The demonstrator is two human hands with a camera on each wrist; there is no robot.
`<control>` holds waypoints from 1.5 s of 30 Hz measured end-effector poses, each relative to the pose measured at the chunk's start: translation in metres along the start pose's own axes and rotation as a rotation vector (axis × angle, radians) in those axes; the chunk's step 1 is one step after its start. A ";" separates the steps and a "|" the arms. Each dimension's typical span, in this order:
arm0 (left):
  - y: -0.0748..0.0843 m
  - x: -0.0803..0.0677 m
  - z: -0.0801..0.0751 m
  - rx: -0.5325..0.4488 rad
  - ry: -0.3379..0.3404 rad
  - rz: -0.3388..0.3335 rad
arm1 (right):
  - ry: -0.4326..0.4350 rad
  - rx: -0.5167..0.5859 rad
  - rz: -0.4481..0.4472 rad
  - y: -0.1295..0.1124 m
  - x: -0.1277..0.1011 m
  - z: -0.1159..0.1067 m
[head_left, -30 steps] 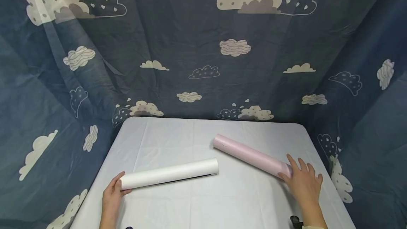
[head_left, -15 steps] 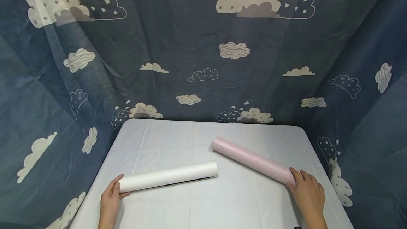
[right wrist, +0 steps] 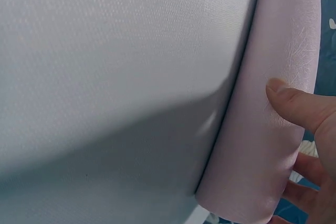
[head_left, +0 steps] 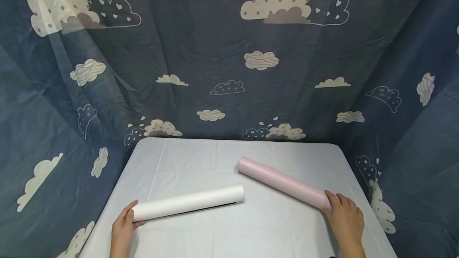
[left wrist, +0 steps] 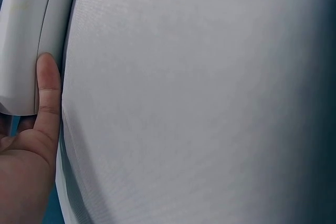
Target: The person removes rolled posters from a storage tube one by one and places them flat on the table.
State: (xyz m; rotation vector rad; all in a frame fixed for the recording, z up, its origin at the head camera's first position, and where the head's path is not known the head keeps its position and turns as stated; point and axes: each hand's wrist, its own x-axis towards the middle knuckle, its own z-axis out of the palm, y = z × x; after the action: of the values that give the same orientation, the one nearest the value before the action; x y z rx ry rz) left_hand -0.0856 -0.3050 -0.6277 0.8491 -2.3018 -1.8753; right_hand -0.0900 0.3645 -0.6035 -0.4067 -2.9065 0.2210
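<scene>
A white paper roll (head_left: 188,206) lies on the white-clothed table (head_left: 222,234), pointing left to right. My left hand (head_left: 124,222) grips its left end; in the left wrist view the thumb (left wrist: 46,90) presses against the white paper roll (left wrist: 26,35). A pink paper roll (head_left: 283,182) lies slanted toward the front right. At its near end, my right hand (head_left: 343,216) holds it. The right wrist view shows the thumb (right wrist: 296,106) on top of the pink paper roll (right wrist: 262,140) and fingers (right wrist: 304,192) curled beneath it.
A dark blue cloth with cloud prints (head_left: 229,59) hangs round the table at the back and both sides. The table's back edge (head_left: 236,140) meets this cloth. The two rolls' inner ends sit near each other at mid-table.
My right hand has drawn back from lying spread over the pink roll's end and now holds that end. The left hand has stayed on the white roll. The rolls have barely shifted.
</scene>
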 end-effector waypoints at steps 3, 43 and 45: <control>-0.002 0.000 0.000 -0.005 0.003 0.005 | -0.016 0.003 0.011 -0.002 0.001 0.000; 0.003 -0.001 0.005 -0.010 -0.021 0.039 | 0.040 0.075 -0.099 -0.059 0.074 0.025; 0.003 0.000 0.005 -0.012 -0.021 0.039 | 0.041 0.077 -0.100 -0.062 0.077 0.027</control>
State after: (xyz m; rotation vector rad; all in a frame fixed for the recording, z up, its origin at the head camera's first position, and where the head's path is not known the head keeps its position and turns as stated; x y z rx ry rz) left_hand -0.0881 -0.3005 -0.6263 0.7807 -2.2990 -1.8894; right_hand -0.1842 0.3247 -0.6051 -0.2504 -2.8581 0.3038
